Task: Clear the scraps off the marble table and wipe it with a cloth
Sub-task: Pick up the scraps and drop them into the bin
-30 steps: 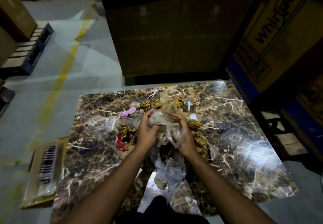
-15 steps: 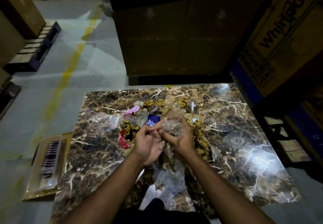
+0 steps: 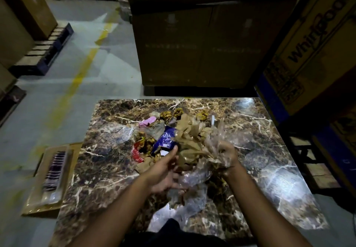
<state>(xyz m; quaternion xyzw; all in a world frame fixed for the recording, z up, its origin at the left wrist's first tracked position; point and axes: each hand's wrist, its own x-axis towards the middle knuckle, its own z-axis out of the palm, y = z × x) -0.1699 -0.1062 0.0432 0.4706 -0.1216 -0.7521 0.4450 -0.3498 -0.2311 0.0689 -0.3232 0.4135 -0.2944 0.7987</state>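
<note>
Dim warehouse, marble tabletop [image 3: 279, 179] mid-cleanup. Right hand [image 3: 228, 155] has its fingers clamped on a clear plastic bag [image 3: 212, 146]; left hand [image 3: 163, 171] is loosely curled, holding nothing I can see. Scraps [image 3: 173, 133] sit just beyond the left fingers, so that hand's closer for scooping.

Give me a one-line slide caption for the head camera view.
Right hand grips clear plastic wrap while left hand gathers scraps on marble table.

**A warehouse floor**

The place was a warehouse or storeroom. Tall cardboard boxes [image 3: 200, 40] stood stacked on pallets [image 3: 44, 54] over a bare concrete floor [image 3: 81, 69] marked with a worn yellow line [image 3: 84, 67]. One carton [image 3: 312, 50] at the right carried an appliance maker's name. The light was dim.
</note>
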